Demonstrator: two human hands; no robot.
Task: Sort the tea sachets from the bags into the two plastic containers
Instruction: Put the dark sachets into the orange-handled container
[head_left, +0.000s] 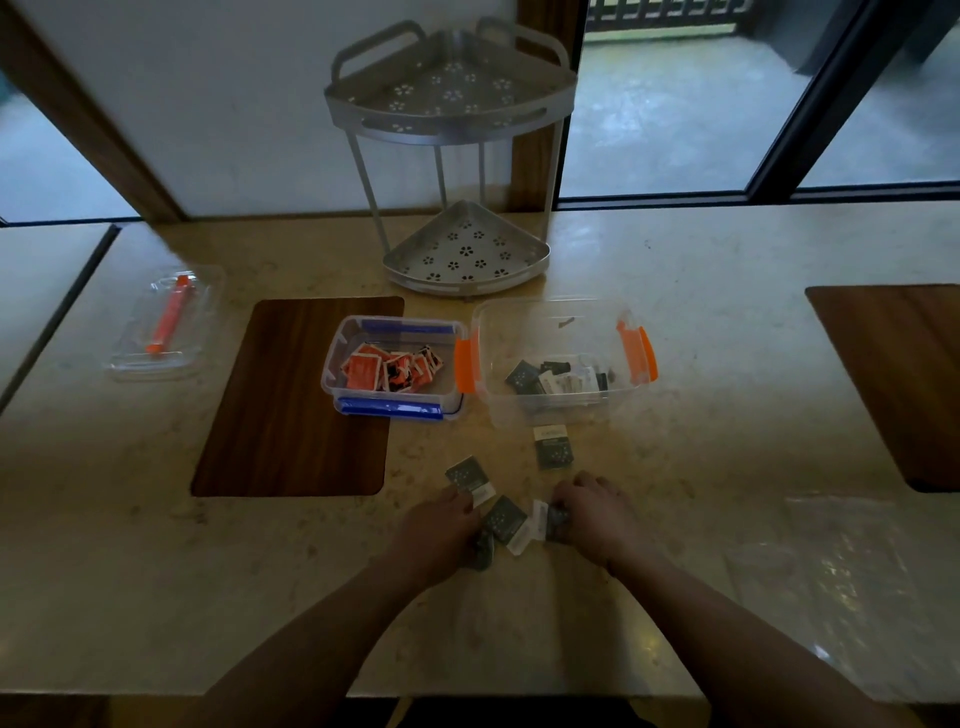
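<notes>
Low in the frame's centre, dark tea sachets (503, 518) lie on the desk (727, 364) between both hands. The left hand (441, 525) and right hand (592, 512) each curl their grip onto a sachet.

On the pale, marbled desk (701, 322) we see a two-tier metal corner rack (457, 156) standing at the back, against the white wall panel (249, 104); both its trays are pierced with flower-shaped holes. A dark wooden placemat (291, 415) lies left of centre, and a second wooden placemat (898, 374) lies at the right edge. Well off to the left we see a clear plastic lid (166, 322) lying flat, with an orange clip (170, 316) on it. Near the right front a sheet of clear plastic film (852, 582) lies on the desk. Glass panes (675, 114) run behind.
</notes>
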